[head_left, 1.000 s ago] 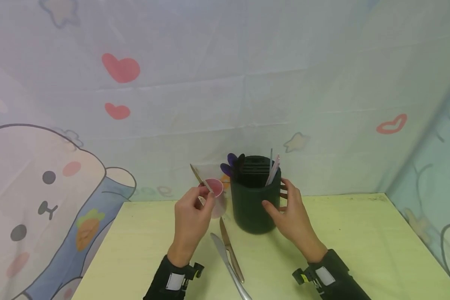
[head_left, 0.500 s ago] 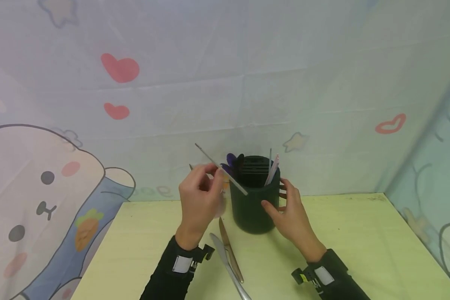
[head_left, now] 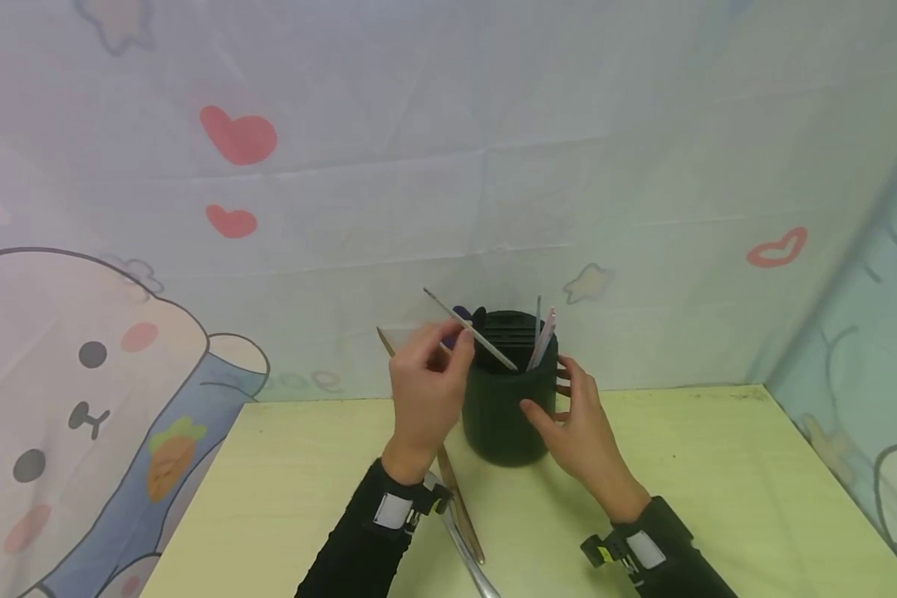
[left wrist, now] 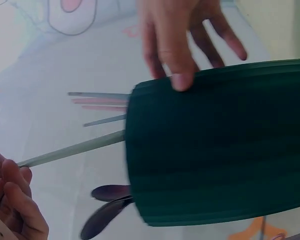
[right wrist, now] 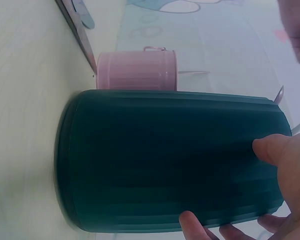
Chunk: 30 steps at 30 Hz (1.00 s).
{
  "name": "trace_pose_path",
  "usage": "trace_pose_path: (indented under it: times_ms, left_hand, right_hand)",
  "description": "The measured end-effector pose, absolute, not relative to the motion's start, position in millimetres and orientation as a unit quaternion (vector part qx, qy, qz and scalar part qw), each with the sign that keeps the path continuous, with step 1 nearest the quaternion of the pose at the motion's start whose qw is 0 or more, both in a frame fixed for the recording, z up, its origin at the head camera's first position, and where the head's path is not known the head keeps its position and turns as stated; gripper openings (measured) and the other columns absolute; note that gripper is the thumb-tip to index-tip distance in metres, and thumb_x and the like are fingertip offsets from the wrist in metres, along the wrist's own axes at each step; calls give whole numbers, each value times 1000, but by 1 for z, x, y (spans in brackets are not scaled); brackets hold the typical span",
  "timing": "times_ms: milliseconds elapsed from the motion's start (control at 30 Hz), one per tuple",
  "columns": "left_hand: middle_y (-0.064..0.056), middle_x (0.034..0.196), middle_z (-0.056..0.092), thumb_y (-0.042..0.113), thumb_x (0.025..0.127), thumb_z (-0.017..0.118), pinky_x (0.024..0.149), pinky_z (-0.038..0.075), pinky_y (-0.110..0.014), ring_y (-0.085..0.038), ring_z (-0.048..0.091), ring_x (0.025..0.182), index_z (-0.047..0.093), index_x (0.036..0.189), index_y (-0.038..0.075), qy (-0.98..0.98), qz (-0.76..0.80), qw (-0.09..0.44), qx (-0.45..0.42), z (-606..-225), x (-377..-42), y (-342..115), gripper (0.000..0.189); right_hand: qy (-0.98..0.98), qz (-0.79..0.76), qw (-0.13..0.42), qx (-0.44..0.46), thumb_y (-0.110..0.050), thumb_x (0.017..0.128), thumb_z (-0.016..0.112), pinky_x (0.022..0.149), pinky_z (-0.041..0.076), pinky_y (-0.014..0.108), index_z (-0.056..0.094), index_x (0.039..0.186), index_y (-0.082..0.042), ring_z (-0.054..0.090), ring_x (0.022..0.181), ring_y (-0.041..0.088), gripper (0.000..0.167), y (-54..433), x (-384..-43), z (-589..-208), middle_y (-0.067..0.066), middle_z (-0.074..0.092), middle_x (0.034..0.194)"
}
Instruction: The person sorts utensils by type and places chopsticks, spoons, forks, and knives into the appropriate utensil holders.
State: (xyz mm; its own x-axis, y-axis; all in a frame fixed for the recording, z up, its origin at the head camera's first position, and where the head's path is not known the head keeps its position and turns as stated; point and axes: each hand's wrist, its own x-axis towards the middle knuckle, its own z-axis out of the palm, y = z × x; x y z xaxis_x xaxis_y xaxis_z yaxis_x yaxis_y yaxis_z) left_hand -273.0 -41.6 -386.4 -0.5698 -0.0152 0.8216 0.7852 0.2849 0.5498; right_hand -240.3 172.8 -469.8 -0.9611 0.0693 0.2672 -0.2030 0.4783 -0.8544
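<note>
My left hand [head_left: 429,386] pinches a thin pale stick [head_left: 486,342] between thumb and fingers, held at a slant. Its lower end reaches the mouth of a dark green ribbed utensil holder [head_left: 504,428]; in the left wrist view the stick [left wrist: 80,148] runs from the fingers to the rim. My right hand [head_left: 586,436] grips the holder's right side, thumb on the front and fingers behind. Inside the holder stand thin pink sticks [head_left: 544,339] and dark purple spoons [left wrist: 107,212], the spoons partly hidden by my left hand in the head view.
A small pink pail [right wrist: 137,70] stands left of the holder, with a thin pointed piece sticking out. Two table knives, one brownish [head_left: 459,507] and one silver [head_left: 467,552], lie on the pale yellow table [head_left: 306,490]. A printed cloth [head_left: 389,166] hangs behind.
My left hand has moved right from the pink pail to the holder, bringing the pale stick out and over to the holder's mouth. The right hand keeps its place.
</note>
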Motion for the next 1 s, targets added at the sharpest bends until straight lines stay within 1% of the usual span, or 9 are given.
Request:
trace_pose_path:
  times_ms: [100,267,400,600,667,733,867,1000]
  left_hand:
    - [-4,88,76,17,106,74,59,49,-21,-12,56,62,84,107,9,-729,-515,365,-264,-397,-276,-38,13]
    - [-3,85,74,17,104,76,60,45,-21,-12,53,65,85,105,9,-759,-489,352,-248,-409,-277,-36,11]
    - [-2,87,76,17,103,77,63,50,-22,-13,57,68,86,106,11,-777,-473,337,-243,-414,-277,-35,11]
    - [1,91,80,25,102,79,69,55,-30,-14,66,78,87,107,16,-837,-391,296,-244,-421,-275,-37,13]
    - [2,92,80,27,102,79,69,55,-29,-13,67,78,88,106,18,-849,-373,286,-242,-424,-273,-39,13]
    - [2,92,80,27,102,79,67,55,-28,-12,66,74,88,106,18,-851,-370,286,-239,-426,-270,-41,13]
    - [2,87,76,24,102,78,61,50,-23,-11,60,63,85,103,16,-843,-381,299,-234,-425,-269,-41,11]
    - [2,85,73,25,103,78,61,46,-22,-11,59,66,83,99,16,-837,-390,307,-233,-420,-272,-36,11]
  right_hand:
    - [-849,509,134,40,-33,105,77,102,64,56,26,172,-9,55,147,49,87,172,-239,-470,28,39,164]
    - [-849,509,134,39,-33,105,77,102,64,56,26,172,-9,55,147,49,88,172,-238,-469,29,39,165]
    - [-850,507,136,39,-33,105,78,102,64,56,26,172,-9,55,146,49,88,172,-238,-468,28,40,164]
    - [-849,509,138,42,-33,105,77,101,64,56,26,172,-9,55,146,49,88,172,-238,-470,28,40,164]
    - [-849,509,138,41,-33,105,77,101,64,56,26,172,-9,56,146,49,87,172,-238,-470,28,40,164]
    - [-850,506,140,41,-33,105,77,101,64,56,26,172,-9,56,145,49,88,172,-238,-471,28,41,164]
    - [-850,504,148,41,-33,105,77,100,64,57,27,171,-8,57,144,48,87,174,-239,-471,28,41,164]
    - [-850,504,149,40,-33,105,77,100,64,58,27,171,-9,57,144,48,87,175,-239,-472,28,41,163]
